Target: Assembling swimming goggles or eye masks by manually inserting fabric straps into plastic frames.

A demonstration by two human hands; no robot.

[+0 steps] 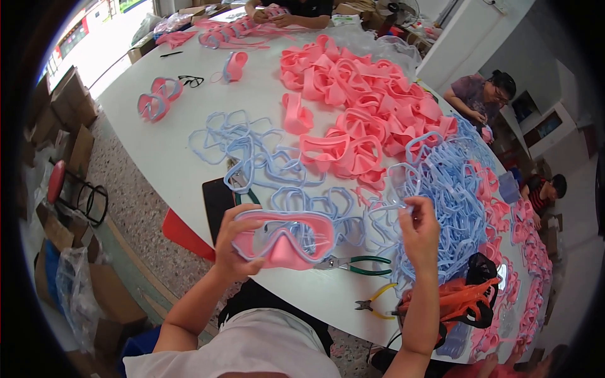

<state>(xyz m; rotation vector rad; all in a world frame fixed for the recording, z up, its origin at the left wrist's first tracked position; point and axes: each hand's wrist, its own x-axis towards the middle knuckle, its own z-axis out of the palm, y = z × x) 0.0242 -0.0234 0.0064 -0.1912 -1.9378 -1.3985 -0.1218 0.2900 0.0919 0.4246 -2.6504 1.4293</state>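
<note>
A pink diving mask [287, 259] with a light blue frame is gripped at its left end by my left hand [236, 242], above the near edge of the table. My right hand [421, 230] is raised to the right of the mask, thumb and fingers pinched together beside the blue frame pile; what they hold, if anything, is too small to make out. Green-handled pliers [362, 264] lie just right of the mask, and yellow-handled cutters [376, 301] lie nearer the edge. Loose light blue frames [252, 151] are scattered beyond the mask.
Pink mask skirts [359, 88] are heaped across the white table [164, 151]. A tangled pile of blue frames [450, 208] fills the right side, with an orange bag [444, 302] near it. A black phone-like slab [216, 205] lies left. Other people sit around the table.
</note>
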